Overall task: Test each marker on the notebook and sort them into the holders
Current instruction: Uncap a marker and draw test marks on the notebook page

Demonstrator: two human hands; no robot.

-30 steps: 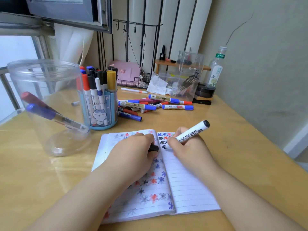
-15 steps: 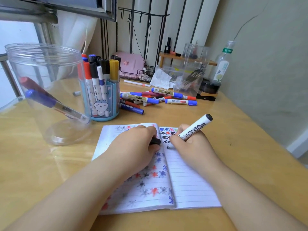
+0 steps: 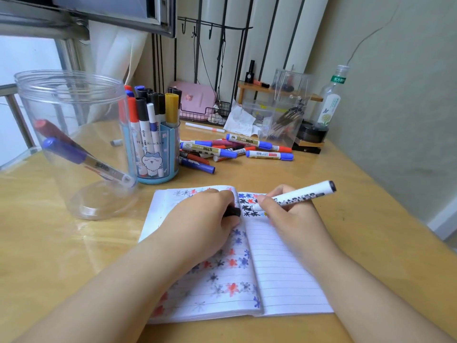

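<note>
Notebook [image 3: 284, 276] lies open on the wooden table [image 3: 49, 256], both pages showing small star-like marks in black, red & blue. Right hand [image 3: 291, 219] rests on the notebook's right page near the top, fingers [image 3: 265, 200] curled round a white black-ink marker [image 3: 296, 195]; tip is down on the paper by the black marks near the spine, back end tilted up & away to the right. Left hand [image 3: 202, 224] lies on the notebook's left page, fingers closed round a black cap [image 3: 232, 211] that pokes out twd the spine.

Beyond the notebook's upper left corner stands a blue holder [image 3: 158, 154] w/ a cartoon cat on it, packed w/ upright markers: red, black, blue & one yellow cap. Left of that holder, and further left of the notebook, is a clear plastic jar [image 3: 71, 144] w/ two markers leaning inside, one red-capped, one blue-capped. Behind the notebook, to the right of the blue holder, a loose pile of markers [image 3: 230, 149] lies flat on the table, mostly blue & red caps. Further back from the notebook: a clear acrylic organizer [image 3: 284, 110], a pink box [image 3: 195, 97] and a glass bottle [image 3: 331, 100] near the wall.
</note>
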